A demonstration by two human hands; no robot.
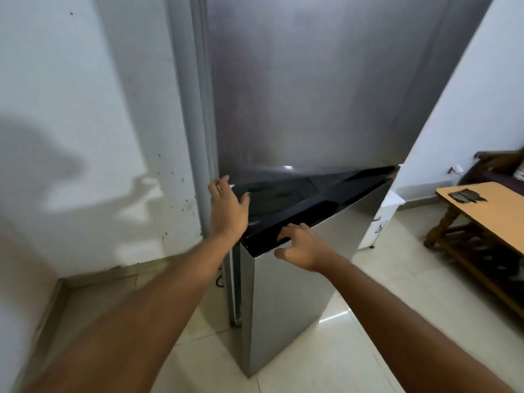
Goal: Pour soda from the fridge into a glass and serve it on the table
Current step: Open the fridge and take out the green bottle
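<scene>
Lower fridge door barely ajar, right hand hooked over its dark top edge, left hand open against the cabinet seam; soda unseen; possible slipped grip, pinched left fingers, desk well apart.

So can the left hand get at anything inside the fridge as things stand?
Probably not yet. The lower door is open only a crack, leaving a gap too narrow for the left hand, which rests open near the door's top edge; no contents show.

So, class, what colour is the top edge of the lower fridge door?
Glossy black, above a grey steel front; seen in the head view.
</scene>
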